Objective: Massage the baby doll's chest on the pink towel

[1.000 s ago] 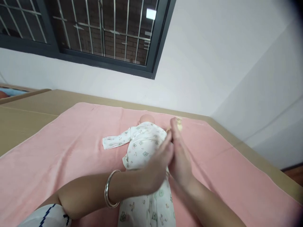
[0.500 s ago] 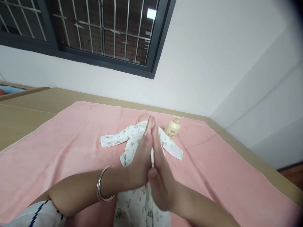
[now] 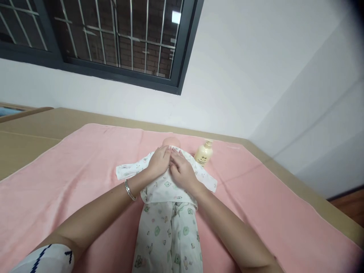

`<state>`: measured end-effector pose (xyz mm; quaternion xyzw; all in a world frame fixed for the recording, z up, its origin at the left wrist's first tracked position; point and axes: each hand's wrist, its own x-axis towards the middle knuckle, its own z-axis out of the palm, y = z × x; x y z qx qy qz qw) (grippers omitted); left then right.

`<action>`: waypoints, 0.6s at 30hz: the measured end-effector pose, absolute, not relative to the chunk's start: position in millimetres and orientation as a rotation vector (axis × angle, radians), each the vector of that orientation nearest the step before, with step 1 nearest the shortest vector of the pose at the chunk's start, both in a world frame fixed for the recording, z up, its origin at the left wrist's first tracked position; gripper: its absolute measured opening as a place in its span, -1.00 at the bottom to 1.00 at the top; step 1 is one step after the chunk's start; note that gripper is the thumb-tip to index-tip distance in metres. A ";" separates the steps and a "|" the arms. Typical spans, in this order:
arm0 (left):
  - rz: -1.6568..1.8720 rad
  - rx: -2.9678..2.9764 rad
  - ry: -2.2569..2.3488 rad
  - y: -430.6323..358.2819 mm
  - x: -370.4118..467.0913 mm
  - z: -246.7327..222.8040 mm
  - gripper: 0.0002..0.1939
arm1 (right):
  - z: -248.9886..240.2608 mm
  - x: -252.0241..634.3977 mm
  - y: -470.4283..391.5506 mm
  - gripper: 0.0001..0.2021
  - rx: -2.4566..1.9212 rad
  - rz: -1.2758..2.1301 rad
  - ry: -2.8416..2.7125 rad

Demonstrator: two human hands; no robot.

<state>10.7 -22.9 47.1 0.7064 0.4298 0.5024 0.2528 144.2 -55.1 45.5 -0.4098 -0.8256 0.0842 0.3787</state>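
A white top (image 3: 162,192) with small printed figures lies spread on a pink blanket (image 3: 108,212), its sleeves out to both sides. Matching trousers (image 3: 157,231) reach down from its hem. At the collar shows a round, skin-coloured head (image 3: 171,142), like a doll's; its front is hidden from me. My left hand (image 3: 159,161) rests flat on the upper chest of the top, fingers stretched toward the collar. Beside it my right hand (image 3: 183,171) lies on the chest too, fingers extended, the fingertips of both hands nearly meeting. Neither hand grips anything visible.
A cream pump bottle (image 3: 204,153) stands on the blanket just right of the head. Beyond the blanket runs a tan surface edge (image 3: 136,123) against a white wall (image 3: 241,68). A barred window (image 3: 119,38) is above, and a wooden rail (image 3: 28,112) at far left.
Both hands were pressed palm to palm, raised above the clothes. They have parted and come down onto the chest of the top. The camera view has shifted slightly.
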 end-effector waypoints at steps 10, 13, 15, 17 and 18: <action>1.366 2.123 1.387 -16.0 20.1 6.1 -0.57 | 27.9 164.2 -19.1 -0.49 -1.383 0.300 -2.173; 1.363 2.086 1.494 -18.3 19.4 4.5 -0.56 | 30.1 161.3 -22.8 -0.46 -1.613 0.256 -2.083; 1.370 2.053 1.544 -19.2 18.8 4.1 -0.56 | 34.0 153.3 -33.9 -0.47 -1.689 0.171 -2.093; 1.368 2.034 1.558 -19.1 18.2 4.1 -0.57 | 37.3 145.1 -45.4 -0.49 -1.638 0.099 -2.179; 1.359 2.034 1.555 -18.9 17.9 4.3 -0.57 | 38.2 142.7 -49.0 -0.49 -1.579 0.088 -2.230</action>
